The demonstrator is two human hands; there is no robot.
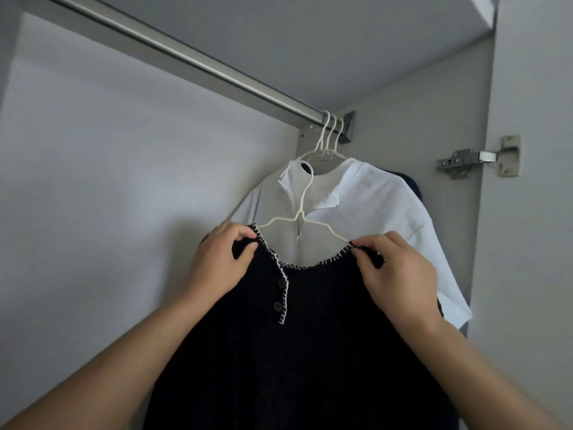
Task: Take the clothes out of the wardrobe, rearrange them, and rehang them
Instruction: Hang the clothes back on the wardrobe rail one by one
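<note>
While we hold the dark knit top [310,336] up inside the wardrobe, our left hand [217,262] pinching its left shoulder, our right hand [397,274] pinching the right, white hanger [302,212] in its neckline, hook below the rail [186,54], white shirt [366,212] hanging behind.

Black knit top [310,352], white blanket-stitch trim on neckline and placket, two dark buttons, on white wire hanger [302,212], hook free and below rail [186,54], held up by its shoulders. White zip-collar shirt [372,212] hangs behind it at rail's right end, on one of three white hangers [330,135]. Dark garment [414,187] partly hidden behind white shirt.
</note>
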